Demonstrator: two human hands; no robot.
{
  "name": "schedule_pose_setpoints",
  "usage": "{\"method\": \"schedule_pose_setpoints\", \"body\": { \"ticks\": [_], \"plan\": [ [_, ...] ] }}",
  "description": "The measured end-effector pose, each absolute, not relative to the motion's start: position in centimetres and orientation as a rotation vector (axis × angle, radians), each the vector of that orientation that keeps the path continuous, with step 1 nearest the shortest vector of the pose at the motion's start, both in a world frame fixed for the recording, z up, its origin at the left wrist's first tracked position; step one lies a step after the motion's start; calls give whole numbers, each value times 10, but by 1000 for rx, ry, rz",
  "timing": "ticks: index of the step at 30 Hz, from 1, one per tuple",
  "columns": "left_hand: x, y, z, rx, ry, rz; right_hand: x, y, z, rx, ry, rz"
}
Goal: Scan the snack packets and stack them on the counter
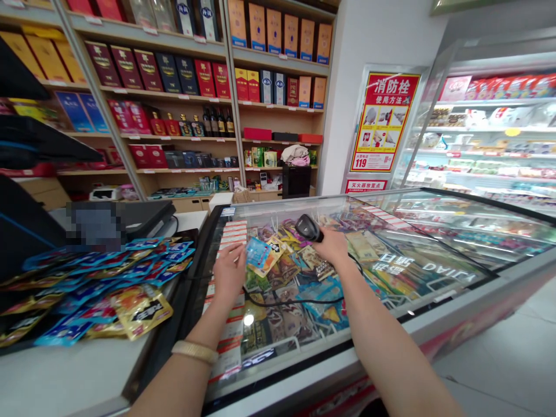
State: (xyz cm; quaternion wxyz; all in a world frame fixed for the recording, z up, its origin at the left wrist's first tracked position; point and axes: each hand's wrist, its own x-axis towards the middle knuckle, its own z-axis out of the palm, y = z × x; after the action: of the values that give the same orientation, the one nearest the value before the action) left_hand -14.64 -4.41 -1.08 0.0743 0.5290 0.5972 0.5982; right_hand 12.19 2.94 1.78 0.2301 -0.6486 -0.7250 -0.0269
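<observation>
My right hand (332, 244) is wrapped round the handle of a black barcode scanner (308, 227) above the glass-topped freezer (278, 205). The scanner's cable loops across the glass. To the left, my left hand (230, 269) is raised over the freezer's left edge, its fingers bent close to a blue and gold snack packet (264, 255); whether the fingertips touch it cannot be made out. A heap of blue and gold packets (143, 310) lies on the counter (43, 382) at the left.
Dark checkout equipment (26, 214) stands at the far left. Shelves of boxes and bottles (169, 121) line the back wall. A red poster (386, 121) hangs near a refrigerated display (499, 133) at the right.
</observation>
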Motion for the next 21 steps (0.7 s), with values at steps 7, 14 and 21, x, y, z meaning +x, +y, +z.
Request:
{"method": "schedule_pose_setpoints", "body": {
  "ticks": [7,14,21],
  "plan": [
    [-136,-44,-24,2209,2131,1181,127,37,8,-1961,-1934,-41],
    [-134,-61,-11,2145,2395,976,126,37,6,-1966,-1944,-38],
    [-201,-107,20,1880,2752,906,124,37,7,-1935,-1946,-46]
  ]
}}
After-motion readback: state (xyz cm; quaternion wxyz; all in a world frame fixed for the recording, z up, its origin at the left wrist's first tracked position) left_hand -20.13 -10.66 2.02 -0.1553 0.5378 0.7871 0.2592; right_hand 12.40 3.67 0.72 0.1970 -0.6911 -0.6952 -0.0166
